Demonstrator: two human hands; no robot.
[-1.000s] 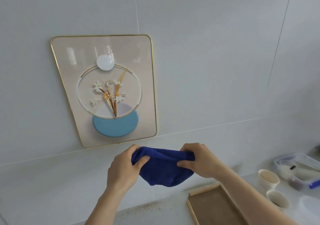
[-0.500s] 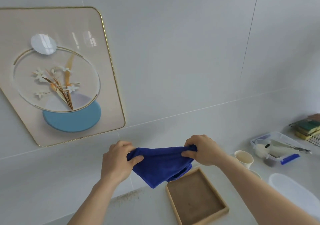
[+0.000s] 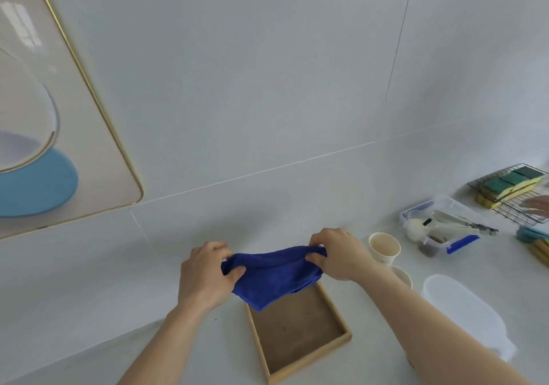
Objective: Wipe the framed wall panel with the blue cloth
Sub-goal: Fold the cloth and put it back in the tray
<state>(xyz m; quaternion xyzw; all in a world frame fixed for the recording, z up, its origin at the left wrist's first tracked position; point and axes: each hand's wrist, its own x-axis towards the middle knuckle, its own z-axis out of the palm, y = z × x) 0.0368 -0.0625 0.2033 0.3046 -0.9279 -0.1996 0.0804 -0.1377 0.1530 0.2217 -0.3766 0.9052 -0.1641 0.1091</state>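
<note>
Blue cloth (image 3: 274,277) stretched between left hand (image 3: 205,277) and right hand (image 3: 341,255)

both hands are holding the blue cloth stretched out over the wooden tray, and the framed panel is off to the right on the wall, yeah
Not quite. In the head view the framed wall panel hangs to the left, not the right. The rest holds: the left hand and right hand both grip the blue cloth, stretched above the wooden tray.
</note>
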